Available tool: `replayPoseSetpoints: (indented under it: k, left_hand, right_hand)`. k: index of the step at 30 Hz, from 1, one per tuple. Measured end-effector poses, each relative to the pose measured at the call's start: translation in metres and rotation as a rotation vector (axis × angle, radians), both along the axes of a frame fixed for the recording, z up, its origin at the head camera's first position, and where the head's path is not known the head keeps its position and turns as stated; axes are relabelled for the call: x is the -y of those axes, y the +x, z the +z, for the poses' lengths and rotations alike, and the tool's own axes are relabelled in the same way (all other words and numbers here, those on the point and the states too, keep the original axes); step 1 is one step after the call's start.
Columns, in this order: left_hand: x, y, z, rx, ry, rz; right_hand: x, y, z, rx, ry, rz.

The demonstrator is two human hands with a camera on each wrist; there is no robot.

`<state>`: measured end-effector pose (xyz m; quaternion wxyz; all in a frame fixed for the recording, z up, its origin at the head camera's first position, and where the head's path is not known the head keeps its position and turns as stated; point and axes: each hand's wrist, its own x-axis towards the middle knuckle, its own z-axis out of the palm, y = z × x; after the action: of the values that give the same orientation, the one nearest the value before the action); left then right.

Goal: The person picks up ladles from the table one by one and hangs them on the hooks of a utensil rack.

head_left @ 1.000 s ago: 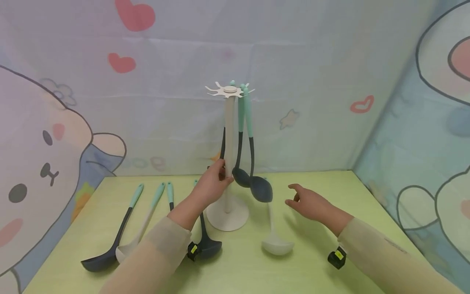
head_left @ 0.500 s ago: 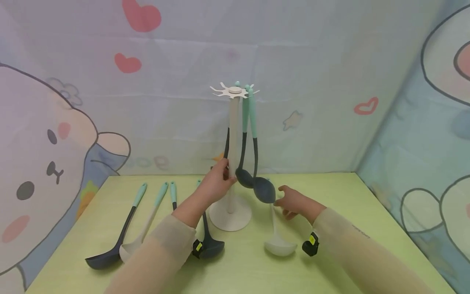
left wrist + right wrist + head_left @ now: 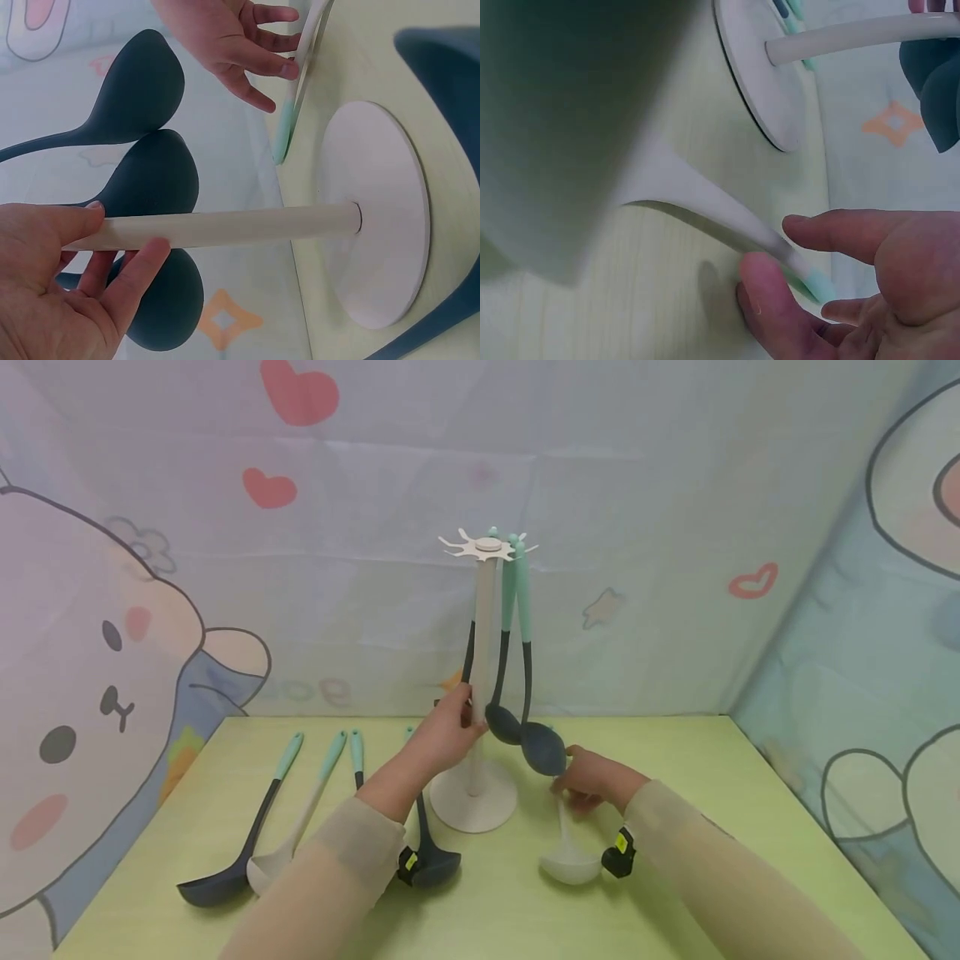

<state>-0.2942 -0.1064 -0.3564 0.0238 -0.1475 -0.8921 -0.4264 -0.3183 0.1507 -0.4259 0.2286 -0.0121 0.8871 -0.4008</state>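
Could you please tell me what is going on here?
A person's left hand grips a white utensil stand by its pole. The right hand is at a white ladle lying on the table, its fingers on either side of the handle but not closed around it. Three dark-headed utensils hang from the stand, and more ladles lie to its left.

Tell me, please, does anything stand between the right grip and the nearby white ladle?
Nothing visible: in the right wrist view, the way from the right grip to the white ladle is free. A hanging dark ladle partly hides that ladle only in the head view.
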Motion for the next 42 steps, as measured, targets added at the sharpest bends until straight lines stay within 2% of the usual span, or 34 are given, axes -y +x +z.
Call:
replayPoseSetpoints:
  k: [13, 21, 29, 35, 42]
  left_hand:
    - [0.000, 0.000, 0.002, 0.003, -0.005, -0.008]
    - [-0.001, 0.002, 0.006, 0.008, 0.000, -0.025]
    - [-0.001, 0.003, 0.005, 0.010, -0.003, -0.019]
    - [-0.002, 0.003, 0.004, 0.017, 0.005, -0.020]
    - [-0.002, 0.002, 0.003, 0.016, 0.019, -0.024]
  right_hand:
    - [0.006, 0.002, 0.000, -0.013, -0.045, 0.026]
    - [0.001, 0.003, 0.001, 0.027, -0.082, -0.026]
    - [-0.009, -0.003, 0.004, 0.036, -0.268, -0.113]
    - [-0.021, -0.002, 0.017, -0.016, -0.318, -0.154]
    - [-0.032, 0.007, 0.041, -0.128, -0.364, -0.174]
